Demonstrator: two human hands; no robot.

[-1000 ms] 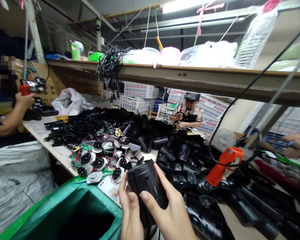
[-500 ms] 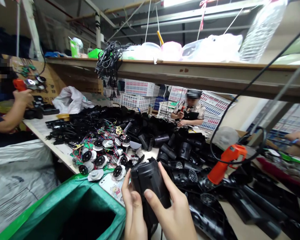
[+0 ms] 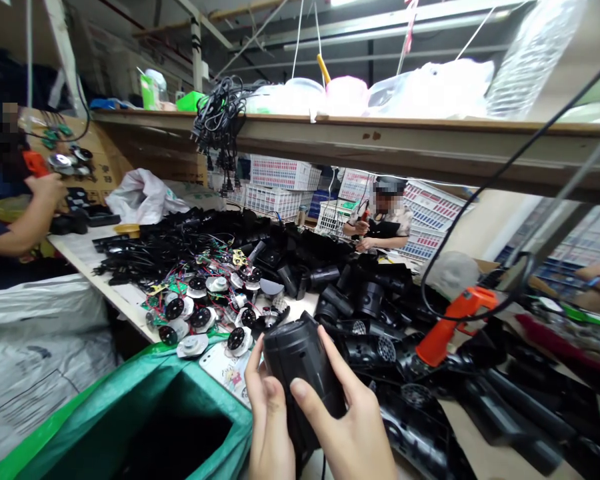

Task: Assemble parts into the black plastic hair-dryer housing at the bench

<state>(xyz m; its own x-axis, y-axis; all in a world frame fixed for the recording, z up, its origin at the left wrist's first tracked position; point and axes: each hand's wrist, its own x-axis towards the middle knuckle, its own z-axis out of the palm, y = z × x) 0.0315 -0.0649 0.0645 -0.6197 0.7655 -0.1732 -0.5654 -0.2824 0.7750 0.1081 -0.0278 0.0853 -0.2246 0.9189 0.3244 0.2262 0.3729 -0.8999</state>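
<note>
A: Left hand (image 3: 273, 427) and right hand (image 3: 350, 430): both closed around black housing (image 3: 300, 363), held just above near desk (image 3: 130, 310) edge, right of green bag (image 3: 145, 413).

B: Handling?

A: Likely light, rigid, smooth plastic; possibly slippery. Grip across barrel sides, clear of open end. Orange screwdriver (image 3: 455, 323) well right of housing.

Housing (image 3: 300, 363) between left hand (image 3: 270, 427) & right hand (image 3: 350, 427), bag (image 3: 145, 413) to its left, screwdriver (image 3: 455, 323) right, motors (image 3: 205, 313) behind on table (image 3: 105, 293).
</note>
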